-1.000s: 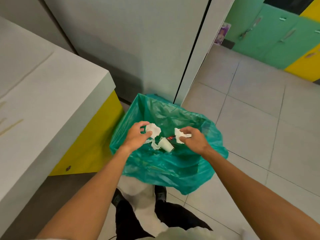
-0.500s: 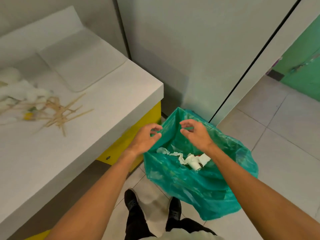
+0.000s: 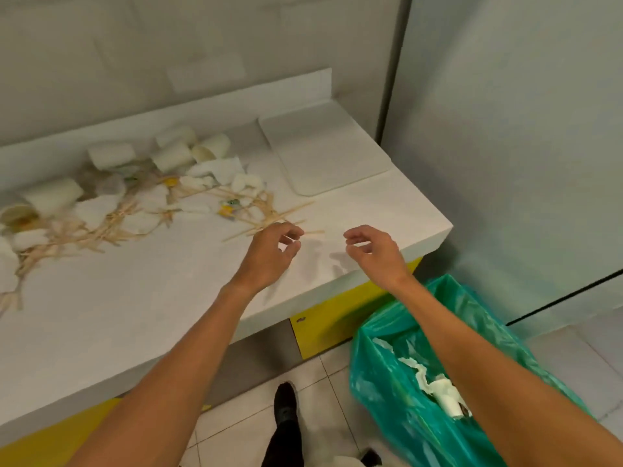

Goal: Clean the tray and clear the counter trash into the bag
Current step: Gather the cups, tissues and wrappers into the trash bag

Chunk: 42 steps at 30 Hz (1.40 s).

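A white counter carries a heap of trash: white paper cups, crumpled napkins and several wooden sticks. A white tray lies bare at the counter's far right corner. My left hand hovers over the counter by the nearest sticks, fingers loosely curled, holding nothing. My right hand hangs above the counter's right edge, also loosely curled and holding nothing. A green bag stands open on the floor at the right, with white napkins and a cup inside.
Yellow cabinet fronts sit under the counter. A grey wall panel rises behind the bag. My dark shoe stands on the tiled floor between counter and bag.
Both hands let go of crumpled napkins into the bag, then rose and swung left from above the bag to above the counter. My view turned left toward the trash heap.
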Motion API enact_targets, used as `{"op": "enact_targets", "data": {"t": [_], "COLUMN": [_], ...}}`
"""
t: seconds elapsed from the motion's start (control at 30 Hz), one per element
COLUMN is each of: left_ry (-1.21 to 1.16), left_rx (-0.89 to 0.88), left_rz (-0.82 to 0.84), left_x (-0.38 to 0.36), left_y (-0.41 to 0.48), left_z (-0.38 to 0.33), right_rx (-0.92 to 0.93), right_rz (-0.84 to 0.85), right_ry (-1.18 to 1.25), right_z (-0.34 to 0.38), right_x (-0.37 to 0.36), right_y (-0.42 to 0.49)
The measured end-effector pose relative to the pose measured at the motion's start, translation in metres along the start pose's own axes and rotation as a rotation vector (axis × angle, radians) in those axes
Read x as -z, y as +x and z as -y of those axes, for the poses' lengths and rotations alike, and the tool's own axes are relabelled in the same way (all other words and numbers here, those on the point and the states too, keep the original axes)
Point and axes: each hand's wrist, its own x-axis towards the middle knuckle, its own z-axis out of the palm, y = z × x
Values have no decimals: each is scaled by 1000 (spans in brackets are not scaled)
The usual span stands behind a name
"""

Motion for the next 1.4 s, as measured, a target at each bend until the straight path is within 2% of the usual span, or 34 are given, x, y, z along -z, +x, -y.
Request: {"op": "enact_targets", "data": {"t": [0.3, 0.43, 0.7, 1.0, 1.2, 1.4], "left_ry": [108, 145, 140, 132, 221, 254], "left_rx": [123, 154, 79, 193, 166, 72], "left_rz": [-221, -253, -102, -2, 70, 151], "left_x": [96, 125, 150, 140, 141, 144], "left_y": [44, 75, 119, 147, 155, 148], "left_z": [90, 118, 138, 150, 148, 147], "right_rx": [72, 77, 107, 92, -44, -23], "right_rz": [168, 204, 256, 178, 210, 209], "right_ry": [-50, -80, -257, -558, -499, -429], "right_z": [62, 81, 93, 99, 104, 103], "right_x": [-104, -141, -204, -232, -225, -211], "right_y": [79, 110, 146, 169, 175, 176]}}
